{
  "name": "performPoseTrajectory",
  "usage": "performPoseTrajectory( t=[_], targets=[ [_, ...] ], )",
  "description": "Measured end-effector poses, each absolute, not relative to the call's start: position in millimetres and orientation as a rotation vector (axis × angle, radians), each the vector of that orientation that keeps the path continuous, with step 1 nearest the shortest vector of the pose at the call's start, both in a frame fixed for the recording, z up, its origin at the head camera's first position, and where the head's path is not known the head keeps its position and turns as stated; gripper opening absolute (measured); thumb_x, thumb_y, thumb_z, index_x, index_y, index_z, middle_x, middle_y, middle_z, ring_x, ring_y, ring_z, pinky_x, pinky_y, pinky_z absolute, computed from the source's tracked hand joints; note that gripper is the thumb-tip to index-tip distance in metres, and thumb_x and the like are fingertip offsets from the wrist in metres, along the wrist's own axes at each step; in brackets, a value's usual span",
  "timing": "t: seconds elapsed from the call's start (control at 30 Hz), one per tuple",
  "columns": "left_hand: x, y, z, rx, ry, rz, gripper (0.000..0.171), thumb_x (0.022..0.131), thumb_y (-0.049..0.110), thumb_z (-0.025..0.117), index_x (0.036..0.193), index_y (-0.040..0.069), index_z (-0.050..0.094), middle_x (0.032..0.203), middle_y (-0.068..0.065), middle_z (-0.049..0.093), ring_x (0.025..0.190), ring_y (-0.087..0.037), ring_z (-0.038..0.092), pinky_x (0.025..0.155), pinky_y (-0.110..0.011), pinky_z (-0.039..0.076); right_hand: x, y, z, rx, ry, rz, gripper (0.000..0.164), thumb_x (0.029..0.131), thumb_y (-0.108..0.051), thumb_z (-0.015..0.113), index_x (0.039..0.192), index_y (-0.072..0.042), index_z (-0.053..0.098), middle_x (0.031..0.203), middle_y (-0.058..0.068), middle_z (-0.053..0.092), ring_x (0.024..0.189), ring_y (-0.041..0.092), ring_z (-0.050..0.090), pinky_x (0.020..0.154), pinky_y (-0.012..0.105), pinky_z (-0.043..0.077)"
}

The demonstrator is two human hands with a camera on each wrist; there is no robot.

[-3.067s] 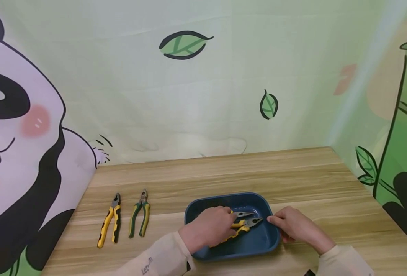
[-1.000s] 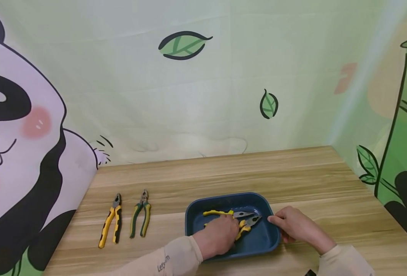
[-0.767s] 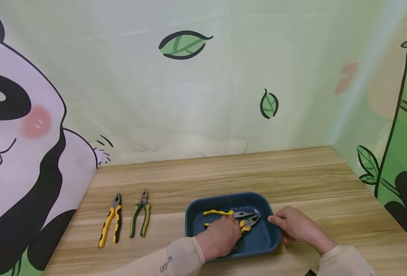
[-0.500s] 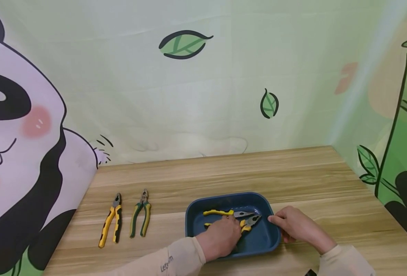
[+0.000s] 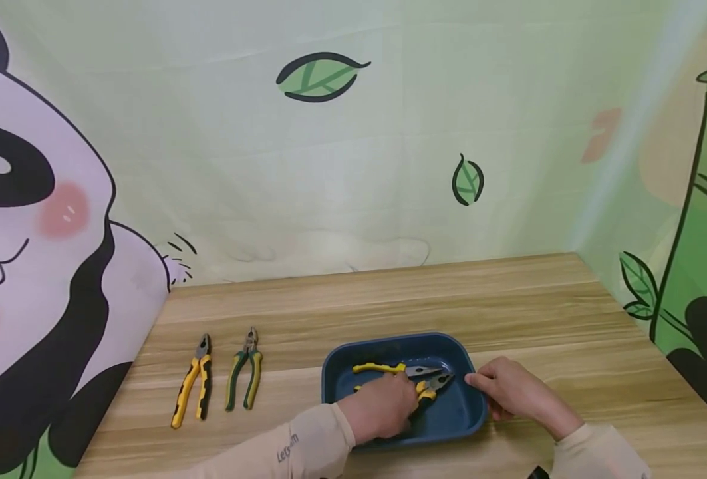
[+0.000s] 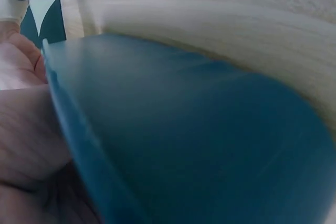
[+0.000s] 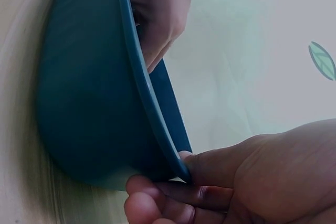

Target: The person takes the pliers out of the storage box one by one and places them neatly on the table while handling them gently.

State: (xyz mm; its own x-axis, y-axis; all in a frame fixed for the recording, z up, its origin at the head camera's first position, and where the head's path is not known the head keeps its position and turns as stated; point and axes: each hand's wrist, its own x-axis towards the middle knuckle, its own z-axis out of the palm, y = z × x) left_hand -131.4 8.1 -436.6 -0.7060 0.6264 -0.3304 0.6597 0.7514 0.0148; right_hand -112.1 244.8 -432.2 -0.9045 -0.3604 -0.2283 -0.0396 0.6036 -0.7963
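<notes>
A blue plastic bin (image 5: 401,439) sits on the wooden table, holding yellow-handled pliers. Inside it my left hand (image 5: 387,404) bends its fingers down over the combination pliers (image 5: 439,382), whose head points right. My hand hides most of their handles and its own fingertips. Just behind lie long-nose pliers (image 5: 383,368) with a yellow handle. With thumb and fingers, my right hand (image 5: 517,392) pinches the bin's right rim; the right wrist view shows the thumb (image 7: 210,166) inside and fingers beneath. In the left wrist view the bin's outer wall (image 6: 184,129) covers the work.
Left of the bin, yellow-and-black pliers (image 5: 194,382) and green-and-yellow pliers (image 5: 245,369) lie side by side, heads pointing away. The wooden table (image 5: 449,293) ends at a printed cloth backdrop (image 5: 239,166) behind and on both sides.
Since the earliest frame my left hand has shifted right inside the bin, uncovering the long-nose pliers' handle. Over the last half second it barely moves. My right hand stays on the rim.
</notes>
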Motion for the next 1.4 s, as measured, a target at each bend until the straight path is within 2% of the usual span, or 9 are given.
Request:
performPoseTrajectory(
  t=[0.1, 0.2, 0.4, 0.47, 0.53, 0.7, 0.87, 1.1, 1.4],
  targets=[
    [-134, 7, -432, 0.887, 2.593, -0.014, 0.019, 0.088, 0.024, 0.083, 0.094, 0.010, 0.072, 0.098, -0.002, 0.061, 0.070, -0.013, 0.056, 0.064, -0.027, 0.054, -112, 245, -433, -0.322, 2.460, -1.216, 0.041, 0.107, -0.019, 0.056, 0.069, -0.005, 0.062, 0.052, -0.002, 0.054, 0.043, 0.009, 0.048, 0.045, 0.024, 0.038],
    [-142, 7, -443, 0.840, 2.547, 0.048, 0.019, 0.089, 0.025, 0.082, 0.096, 0.011, 0.072, 0.098, -0.001, 0.058, 0.065, -0.012, 0.055, 0.057, -0.026, 0.051, -113, 246, -433, -0.318, 2.456, -1.218, 0.042, 0.108, -0.019, 0.056, 0.069, -0.005, 0.062, 0.052, -0.002, 0.054, 0.044, 0.009, 0.048, 0.045, 0.024, 0.039],
    [-178, 3, -499, 0.860, 2.461, 0.121, 0.022, 0.087, 0.034, 0.082, 0.082, 0.017, 0.068, 0.080, 0.003, 0.059, 0.059, -0.012, 0.058, 0.053, -0.027, 0.050, -113, 246, -434, -0.302, 2.464, -1.207, 0.040, 0.107, -0.018, 0.056, 0.069, -0.006, 0.061, 0.053, -0.002, 0.055, 0.045, 0.009, 0.051, 0.046, 0.024, 0.040],
    [-186, 1, -507, 0.856, 2.440, 0.179, 0.026, 0.086, 0.035, 0.081, 0.077, 0.018, 0.065, 0.073, 0.003, 0.058, 0.057, -0.013, 0.057, 0.051, -0.027, 0.048, -113, 245, -434, -0.295, 2.466, -1.202, 0.040, 0.107, -0.017, 0.056, 0.069, -0.006, 0.061, 0.054, -0.002, 0.055, 0.045, 0.009, 0.051, 0.046, 0.024, 0.040],
    [-181, 0, -490, 0.829, 2.418, 0.210, 0.026, 0.087, 0.034, 0.080, 0.077, 0.016, 0.064, 0.070, 0.003, 0.057, 0.056, -0.013, 0.057, 0.050, -0.027, 0.045, -113, 245, -433, -0.292, 2.469, -1.202, 0.040, 0.107, -0.017, 0.056, 0.070, -0.005, 0.062, 0.053, -0.002, 0.055, 0.045, 0.009, 0.051, 0.046, 0.024, 0.040],
    [-157, -1, -422, 0.761, 2.374, 0.287, 0.020, 0.090, 0.025, 0.077, 0.080, 0.011, 0.066, 0.069, 0.002, 0.056, 0.058, -0.011, 0.052, 0.053, -0.024, 0.040, -112, 244, -432, -0.301, 2.478, -1.206, 0.040, 0.107, -0.017, 0.057, 0.069, -0.006, 0.062, 0.053, -0.002, 0.054, 0.045, 0.009, 0.051, 0.046, 0.024, 0.041],
    [-160, -5, -415, 0.726, 2.313, 0.348, 0.019, 0.092, 0.028, 0.075, 0.091, 0.010, 0.070, 0.075, 0.002, 0.057, 0.062, -0.011, 0.054, 0.057, -0.025, 0.041, -111, 245, -431, -0.341, 2.505, -1.203, 0.040, 0.106, -0.016, 0.058, 0.068, -0.004, 0.062, 0.051, -0.002, 0.054, 0.043, 0.008, 0.050, 0.045, 0.027, 0.043],
    [-175, -4, -436, 0.713, 2.291, 0.337, 0.029, 0.093, 0.041, 0.070, 0.104, 0.014, 0.073, 0.085, 0.002, 0.061, 0.070, -0.012, 0.060, 0.065, -0.027, 0.048, -112, 244, -431, -0.325, 2.513, -1.200, 0.039, 0.106, -0.017, 0.058, 0.069, -0.004, 0.063, 0.051, -0.002, 0.054, 0.043, 0.008, 0.050, 0.045, 0.027, 0.043],
    [-208, -7, -496, 0.737, 2.268, 0.441, 0.036, 0.092, 0.054, 0.063, 0.102, 0.021, 0.074, 0.086, 0.004, 0.065, 0.071, -0.013, 0.063, 0.067, -0.030, 0.051, -111, 243, -432, -0.319, 2.516, -1.196, 0.038, 0.106, -0.016, 0.058, 0.071, -0.003, 0.064, 0.051, -0.002, 0.054, 0.043, 0.009, 0.050, 0.045, 0.027, 0.043]
  ],
)
